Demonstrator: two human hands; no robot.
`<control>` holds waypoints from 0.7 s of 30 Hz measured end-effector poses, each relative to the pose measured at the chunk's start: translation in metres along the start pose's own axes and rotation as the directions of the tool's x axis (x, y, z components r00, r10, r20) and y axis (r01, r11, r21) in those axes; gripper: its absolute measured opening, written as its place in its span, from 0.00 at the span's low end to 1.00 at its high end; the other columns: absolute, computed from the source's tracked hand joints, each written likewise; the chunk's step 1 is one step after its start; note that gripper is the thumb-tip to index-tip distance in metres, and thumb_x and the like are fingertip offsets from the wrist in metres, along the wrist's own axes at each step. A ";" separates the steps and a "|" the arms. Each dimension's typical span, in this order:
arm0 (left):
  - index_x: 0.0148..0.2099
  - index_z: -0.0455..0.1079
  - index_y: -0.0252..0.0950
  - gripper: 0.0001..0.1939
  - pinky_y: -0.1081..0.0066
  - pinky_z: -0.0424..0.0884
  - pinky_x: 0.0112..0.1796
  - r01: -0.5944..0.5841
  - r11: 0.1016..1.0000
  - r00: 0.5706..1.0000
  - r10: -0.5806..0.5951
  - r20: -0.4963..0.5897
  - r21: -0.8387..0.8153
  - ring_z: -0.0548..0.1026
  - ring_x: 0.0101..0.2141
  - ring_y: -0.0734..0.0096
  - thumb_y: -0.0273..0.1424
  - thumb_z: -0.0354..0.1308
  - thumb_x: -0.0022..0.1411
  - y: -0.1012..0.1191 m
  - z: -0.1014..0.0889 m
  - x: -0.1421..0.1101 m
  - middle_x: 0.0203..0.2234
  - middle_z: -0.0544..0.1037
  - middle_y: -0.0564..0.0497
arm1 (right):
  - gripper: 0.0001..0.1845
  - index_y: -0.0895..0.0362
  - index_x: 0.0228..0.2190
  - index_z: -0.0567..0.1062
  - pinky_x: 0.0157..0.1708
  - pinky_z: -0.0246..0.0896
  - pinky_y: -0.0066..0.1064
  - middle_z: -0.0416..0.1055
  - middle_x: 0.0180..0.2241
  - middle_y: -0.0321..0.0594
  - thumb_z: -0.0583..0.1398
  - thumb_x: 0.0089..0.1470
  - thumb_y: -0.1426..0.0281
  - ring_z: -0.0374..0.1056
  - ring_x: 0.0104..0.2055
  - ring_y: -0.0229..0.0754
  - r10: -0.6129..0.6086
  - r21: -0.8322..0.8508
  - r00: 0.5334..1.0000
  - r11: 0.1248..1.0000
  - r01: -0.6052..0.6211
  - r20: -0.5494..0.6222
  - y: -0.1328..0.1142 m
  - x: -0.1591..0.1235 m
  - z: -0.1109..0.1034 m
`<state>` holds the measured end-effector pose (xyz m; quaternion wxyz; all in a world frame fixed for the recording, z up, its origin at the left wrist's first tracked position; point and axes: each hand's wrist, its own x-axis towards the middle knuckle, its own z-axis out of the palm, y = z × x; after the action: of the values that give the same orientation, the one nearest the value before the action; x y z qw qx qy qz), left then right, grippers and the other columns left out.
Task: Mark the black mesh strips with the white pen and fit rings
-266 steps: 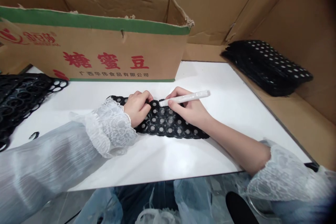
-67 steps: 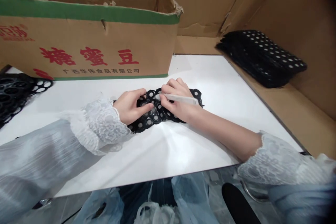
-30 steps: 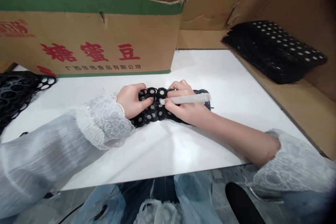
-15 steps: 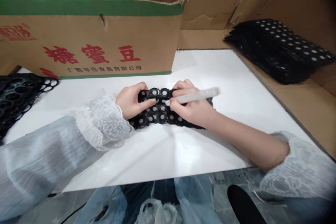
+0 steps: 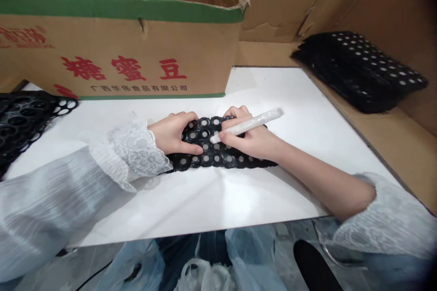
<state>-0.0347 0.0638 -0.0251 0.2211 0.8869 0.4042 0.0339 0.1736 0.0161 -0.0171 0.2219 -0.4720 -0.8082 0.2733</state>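
Observation:
A black sheet of joined rings [image 5: 217, 160] with pale grey round centres lies flat on the white table [image 5: 191, 209]. My left hand [image 5: 172, 132] grips its left part, thumb on top and fingers at the far edge. In my right hand [image 5: 254, 138] is a white pen-shaped tool [image 5: 261, 119], slanting down to the left. Its tip meets the sheet near the middle, right of my left thumb. The right hand's fingers rest on the sheet's right part and cover some of the rings.
A large open cardboard box [image 5: 143, 50] with a green rim and red lettering stands behind. Stacked black sheets with pale dots [image 5: 358, 70] lie at the back right. Black ring-hole sheets [image 5: 27, 122] are at the left edge. Plastic bags [image 5: 205, 275] hang below the table's front edge.
The sheet now lies flatter, with more rings showing. My left thumb has moved down the sheet. The tool's tip has shifted slightly left and down.

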 end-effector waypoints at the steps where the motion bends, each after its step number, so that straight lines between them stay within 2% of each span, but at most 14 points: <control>1: 0.38 0.61 0.35 0.27 0.72 0.61 0.31 0.004 1.000 1.000 -0.004 0.004 0.002 0.67 0.30 0.68 0.49 0.57 0.41 0.002 -0.001 0.000 0.29 0.68 0.51 | 0.13 0.57 0.17 0.64 0.41 0.52 0.37 0.60 0.32 0.38 0.53 0.50 0.67 0.53 0.40 0.42 -0.014 -0.016 1.000 1.000 0.015 0.004 0.000 0.000 0.000; 6: 0.28 0.61 0.36 0.19 0.75 0.57 0.25 0.024 0.998 0.999 -0.022 0.037 -0.051 0.63 0.21 0.75 0.46 0.57 0.42 0.011 -0.005 -0.003 0.19 0.64 0.57 | 0.15 0.58 0.15 0.62 0.41 0.50 0.39 0.59 0.32 0.39 0.53 0.49 0.67 0.52 0.40 0.44 -0.073 -0.110 0.997 0.991 0.072 -0.001 -0.001 0.000 0.001; 12: 0.27 0.64 0.36 0.13 0.76 0.57 0.23 0.053 0.989 0.993 -0.036 0.116 -0.141 0.63 0.20 0.76 0.41 0.55 0.45 0.017 -0.005 -0.006 0.16 0.65 0.58 | 0.15 0.58 0.14 0.60 0.42 0.49 0.39 0.57 0.31 0.40 0.53 0.49 0.69 0.51 0.41 0.44 -0.125 -0.147 0.992 0.981 0.125 0.015 -0.005 -0.002 0.002; 16: 0.26 0.64 0.36 0.12 0.76 0.56 0.22 0.044 0.992 0.997 -0.035 0.075 -0.117 0.63 0.18 0.76 0.40 0.53 0.47 0.020 -0.002 -0.009 0.16 0.66 0.58 | 0.15 0.58 0.14 0.60 0.39 0.49 0.40 0.56 0.31 0.41 0.53 0.49 0.68 0.50 0.39 0.45 -0.145 -0.283 0.987 0.952 0.119 -0.072 -0.004 -0.002 0.013; 21: 0.27 0.62 0.36 0.10 0.74 0.54 0.21 0.039 0.999 0.999 -0.038 -0.010 0.026 0.59 0.15 0.76 0.39 0.50 0.50 0.027 0.003 -0.016 0.13 0.63 0.57 | 0.13 0.57 0.16 0.64 0.36 0.48 0.40 0.57 0.32 0.44 0.52 0.49 0.68 0.50 0.39 0.47 -0.149 -0.430 0.973 0.901 0.060 -0.176 -0.006 0.000 0.027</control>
<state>-0.0259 0.0352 -0.0143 0.2079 0.8817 0.4227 0.0286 0.1531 0.0076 -0.0335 0.2111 -0.4903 -0.8451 0.0297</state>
